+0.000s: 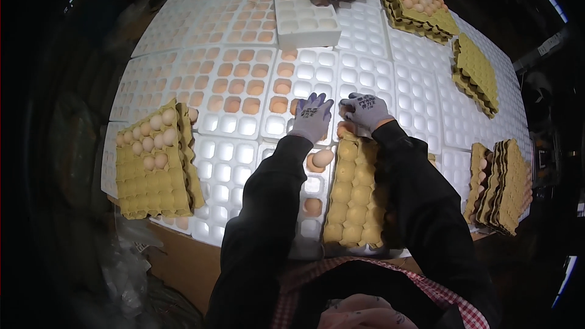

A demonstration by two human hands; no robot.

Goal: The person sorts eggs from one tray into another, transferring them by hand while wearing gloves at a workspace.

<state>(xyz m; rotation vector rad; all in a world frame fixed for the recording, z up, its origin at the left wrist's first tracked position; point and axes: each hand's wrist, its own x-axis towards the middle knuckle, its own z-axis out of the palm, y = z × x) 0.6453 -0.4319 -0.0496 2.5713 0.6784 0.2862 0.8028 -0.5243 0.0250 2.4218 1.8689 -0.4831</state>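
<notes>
Over white foam trays (pixel 226 152), left fingers (pixel 312 98) spread; right fingers (pixel 346 102), grip unclear, curl beside an egg (pixel 345 128).

1. Pale lavender-gloved left hand (pixel 312 117) – fingers forward over a white foam tray with square cups (pixel 306 72).
2. Pale lavender-gloved right hand (pixel 369 111) – curled beside a brown egg (pixel 345 128), near a yellow moulded-pulp tray (pixel 354 198).
3. Between the forearms, a pale oval egg (pixel 323 158).
</notes>
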